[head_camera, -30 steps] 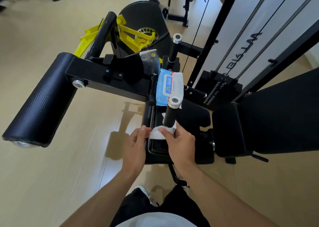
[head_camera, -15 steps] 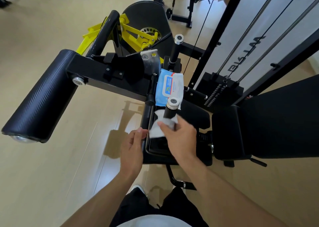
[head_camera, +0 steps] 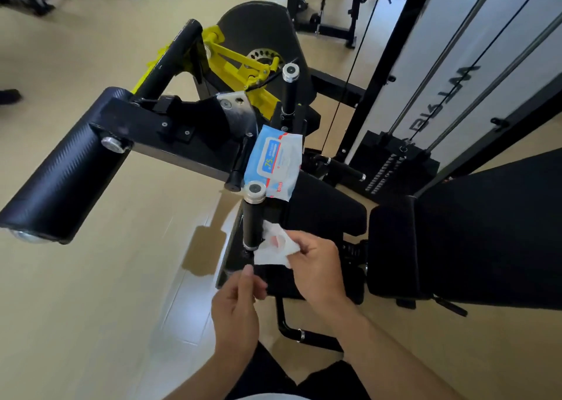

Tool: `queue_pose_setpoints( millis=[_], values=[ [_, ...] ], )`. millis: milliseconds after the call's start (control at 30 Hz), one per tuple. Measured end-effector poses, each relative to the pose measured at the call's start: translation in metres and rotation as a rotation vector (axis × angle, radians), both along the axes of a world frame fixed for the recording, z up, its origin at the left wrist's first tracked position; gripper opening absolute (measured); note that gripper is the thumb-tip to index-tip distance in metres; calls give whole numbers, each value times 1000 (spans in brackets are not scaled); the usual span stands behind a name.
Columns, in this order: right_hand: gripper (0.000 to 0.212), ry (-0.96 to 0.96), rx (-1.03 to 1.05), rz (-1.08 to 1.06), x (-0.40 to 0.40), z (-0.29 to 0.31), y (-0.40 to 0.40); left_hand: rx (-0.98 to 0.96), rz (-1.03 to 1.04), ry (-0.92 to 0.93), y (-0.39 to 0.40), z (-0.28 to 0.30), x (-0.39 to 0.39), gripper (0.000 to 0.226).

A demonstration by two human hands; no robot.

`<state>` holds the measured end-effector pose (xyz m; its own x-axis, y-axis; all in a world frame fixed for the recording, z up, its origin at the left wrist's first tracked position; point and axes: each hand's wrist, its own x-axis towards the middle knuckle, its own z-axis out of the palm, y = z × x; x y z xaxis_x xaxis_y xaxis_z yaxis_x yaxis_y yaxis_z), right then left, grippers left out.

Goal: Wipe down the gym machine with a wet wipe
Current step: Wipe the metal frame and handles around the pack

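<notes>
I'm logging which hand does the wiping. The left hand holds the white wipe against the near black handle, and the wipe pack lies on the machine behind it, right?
Not quite: the right hand holds the white wipe by the near black handle; the left hand holds nothing. The wipe pack does lie behind it, as the head view shows.

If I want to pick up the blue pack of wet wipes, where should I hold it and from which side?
Probably grip the pack of wet wipes across its long edges near the upper end, coming from above. It lies flat on the machine, label up, and the near grip handle stands in front of its lower end, so that end is blocked.
</notes>
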<state>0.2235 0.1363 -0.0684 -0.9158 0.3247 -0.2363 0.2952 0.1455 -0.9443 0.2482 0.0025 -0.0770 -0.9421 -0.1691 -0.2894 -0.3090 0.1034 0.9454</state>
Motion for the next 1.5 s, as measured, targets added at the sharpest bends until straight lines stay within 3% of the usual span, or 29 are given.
queue_pose_setpoints(
  millis=[133,233,333,467,667,800,900,1033,1133,1233,1333,1433,1500],
  values=[
    [9,-61,-310,-28,11,12,59,25,-51,9,65,6,5,17],
    [15,-137,-465,-13,16,19,109,72,-68,24,118,18,7,36],
    [20,-179,-527,39,13,27,149,30,51,40,165,32,7,18],
    [30,-263,-680,81,0,32,182,128,250,-16,196,39,1,15],
    [23,-284,-687,131,-21,34,195,79,289,4,187,40,-27,15],
    [35,-254,-564,46,-37,31,182,36,252,24,171,32,-48,17],
    [54,-263,-556,57,-53,27,174,250,202,-66,162,31,-68,25],
    [81,-344,-899,232,-68,15,181,546,209,-196,154,39,-91,29],
    [77,-364,-1046,337,-82,10,192,672,254,-178,154,44,-106,25],
    [59,-435,-1008,415,-99,10,202,787,327,-184,161,50,-122,21],
    [30,-435,-809,423,-121,13,211,844,336,-206,170,58,-141,22],
    [25,-263,-509,355,-147,22,219,603,256,-240,178,56,-159,14],
    [22,-159,-326,337,-163,29,225,474,209,-276,184,54,-167,26]
  ],
)
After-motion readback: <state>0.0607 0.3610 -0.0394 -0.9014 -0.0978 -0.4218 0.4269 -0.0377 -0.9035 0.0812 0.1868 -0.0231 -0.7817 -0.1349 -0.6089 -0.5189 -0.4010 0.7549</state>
